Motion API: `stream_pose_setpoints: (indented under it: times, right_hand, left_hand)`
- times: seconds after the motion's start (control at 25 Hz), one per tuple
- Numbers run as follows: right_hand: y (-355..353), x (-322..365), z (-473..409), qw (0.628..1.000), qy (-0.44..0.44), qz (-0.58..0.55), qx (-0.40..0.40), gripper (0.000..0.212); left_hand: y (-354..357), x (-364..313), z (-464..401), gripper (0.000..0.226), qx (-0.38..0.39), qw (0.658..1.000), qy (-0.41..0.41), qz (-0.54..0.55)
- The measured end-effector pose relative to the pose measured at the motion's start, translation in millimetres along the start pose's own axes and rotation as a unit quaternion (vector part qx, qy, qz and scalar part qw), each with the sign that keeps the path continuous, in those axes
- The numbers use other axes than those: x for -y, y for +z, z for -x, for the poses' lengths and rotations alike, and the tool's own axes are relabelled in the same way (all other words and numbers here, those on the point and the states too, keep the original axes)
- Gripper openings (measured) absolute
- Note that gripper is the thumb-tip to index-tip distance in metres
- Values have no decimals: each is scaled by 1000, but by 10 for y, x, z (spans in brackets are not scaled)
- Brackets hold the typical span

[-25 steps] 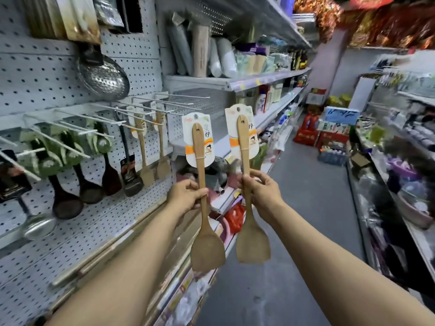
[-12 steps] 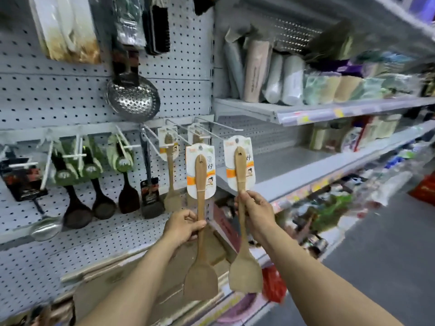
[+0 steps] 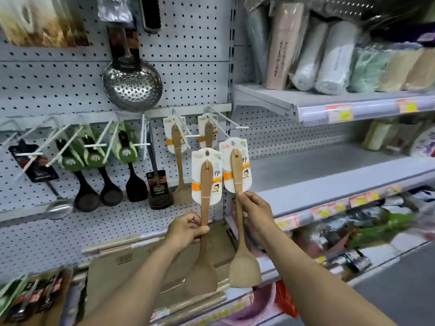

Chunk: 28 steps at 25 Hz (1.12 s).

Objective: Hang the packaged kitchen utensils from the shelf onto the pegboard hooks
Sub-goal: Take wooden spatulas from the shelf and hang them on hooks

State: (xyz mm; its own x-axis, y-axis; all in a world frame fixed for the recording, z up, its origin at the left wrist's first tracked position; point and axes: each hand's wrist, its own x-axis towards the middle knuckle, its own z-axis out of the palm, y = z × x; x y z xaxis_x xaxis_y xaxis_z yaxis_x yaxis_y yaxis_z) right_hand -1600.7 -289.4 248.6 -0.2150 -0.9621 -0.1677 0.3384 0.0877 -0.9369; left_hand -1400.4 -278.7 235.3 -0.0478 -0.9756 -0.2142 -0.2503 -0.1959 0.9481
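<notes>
My left hand [image 3: 186, 229] grips the handle of a wooden spatula [image 3: 203, 274] that carries a white and orange card, blade down. My right hand [image 3: 255, 215] holds a second carded wooden spatula [image 3: 243, 267] the same way, slightly higher and to the right. Both are raised in front of the grey pegboard [image 3: 195, 67]. Just above and behind them, two like spatulas hang on hooks: one [image 3: 177, 161] to the left, another [image 3: 208, 135] to its right. An empty hook [image 3: 229, 120] juts out at the pegboard's right edge, above my right spatula's card.
A steel skimmer [image 3: 131, 88] hangs higher up. Dark ladles and turners [image 3: 103, 175] fill the hooks to the left. Grey shelves [image 3: 329, 175] run to the right, with rolls and packets [image 3: 329, 57] on the upper one. Cardboard boxes [image 3: 131, 264] lie below my hands.
My view has swung left from the aisle onto the pegboard. Both hands have carried their spatulas closer to the hooks with the hanging wooden spatulas.
</notes>
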Motion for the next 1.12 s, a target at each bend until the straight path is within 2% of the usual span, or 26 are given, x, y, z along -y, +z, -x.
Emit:
stream_pose_setpoints:
  times: [0.52, 0.64, 1.04, 1.12]
  right_hand:
    - [469, 54, -1445, 997, -14, 66, 28, 16]
    - [578, 38, -1717, 996, -16, 68, 57, 13]
    - [634, 87, -2093, 991, 19, 81, 102, 10]
    - [573, 120, -2018, 990, 16, 114, 87, 24]
  left_hand:
    - [-84, 47, -1211, 25, -22, 999, -17, 31]
    - [-97, 61, -1404, 26, -32, 999, -26, 36]
    - [-11, 33, -1137, 27, -103, 994, -10, 47]
    - [62, 29, -972, 26, -118, 992, -8, 44]
